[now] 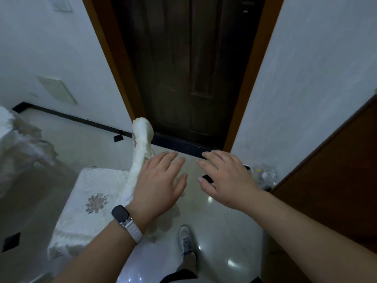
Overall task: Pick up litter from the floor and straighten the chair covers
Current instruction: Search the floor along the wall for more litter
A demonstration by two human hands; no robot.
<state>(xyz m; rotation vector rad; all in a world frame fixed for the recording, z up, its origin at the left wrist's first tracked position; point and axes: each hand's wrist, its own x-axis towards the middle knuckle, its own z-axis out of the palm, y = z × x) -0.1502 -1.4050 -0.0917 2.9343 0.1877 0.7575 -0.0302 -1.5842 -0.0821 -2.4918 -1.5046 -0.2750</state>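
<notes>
Light: dim, cool and bluish, even across the room; small white glints of glare lay on the glossy floor (220, 237), pointing to lamps overhead. Shadows: soft and faint, the door (189, 68) nearly black with little detail. Picture: slightly soft throughout, wide-angle bending at the edges so the walls (306, 88) leaned outward.

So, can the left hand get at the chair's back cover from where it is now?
Probably yes: the left hand is open, right beside the back cover, and nothing lies between them.
</notes>
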